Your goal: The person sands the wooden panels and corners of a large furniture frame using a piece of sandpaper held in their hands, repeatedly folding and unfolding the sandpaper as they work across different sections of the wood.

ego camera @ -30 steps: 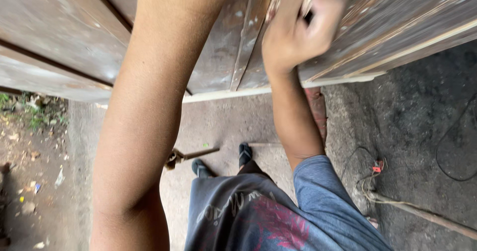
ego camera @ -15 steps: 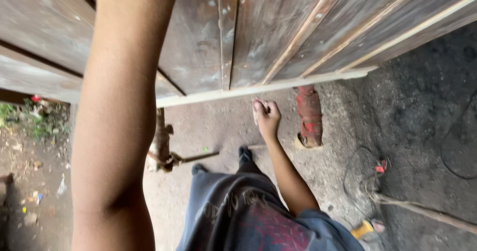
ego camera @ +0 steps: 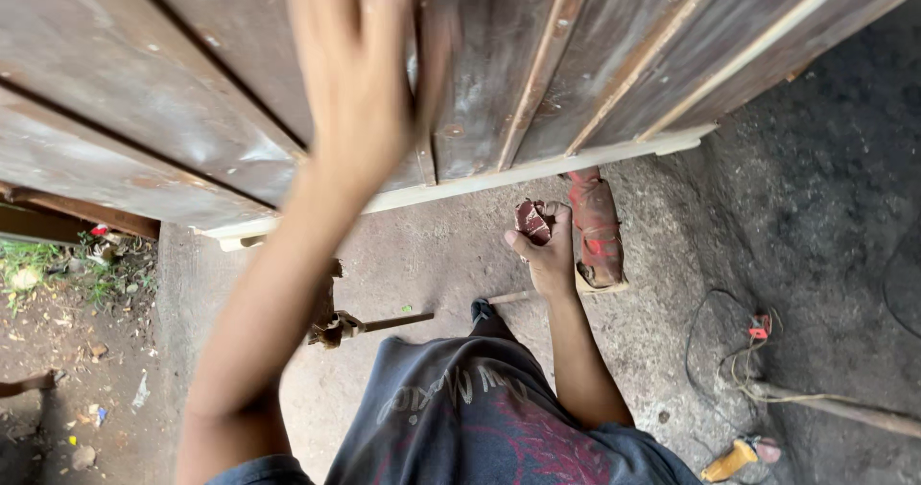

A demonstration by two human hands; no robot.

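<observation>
My left hand (ego camera: 360,82) is raised flat against the brown wooden door (ego camera: 173,92) that lies across in front of me, fingers spread open and blurred, the palm pressed on the boards just beside one of the raised vertical battens (ego camera: 547,58). My right hand (ego camera: 545,245) hangs lower, below the door's pale bottom edge (ego camera: 499,173), and it is closed around a small crumpled reddish piece (ego camera: 531,219) that looks like worn sandpaper, though I cannot tell for sure what it is. Just to the right of that hand, nearly touching the knuckles, a stained red and brown roll of cloth-like material (ego camera: 597,226) stands on the concrete floor (ego camera: 441,245), its top end under the door's edge. Below my left forearm, on the floor, lies a rusty tool with a thin rod (ego camera: 369,324) pointing toward my right wrist; part of it is hidden behind my arm. My dark grey shirt (ego camera: 460,418) with a red print fills the space under both hands, and the toe of a dark shoe (ego camera: 483,309) shows just beneath my right hand. Well away to the right of my right hand, a thin cable (ego camera: 715,336) loops over the darker ground past a small red piece, and a yellow-handled tool (ego camera: 734,459) lies near the lower corner. Far off to the left of my left arm there is bare soil with bits of litter and some grass (ego camera: 38,264).
</observation>
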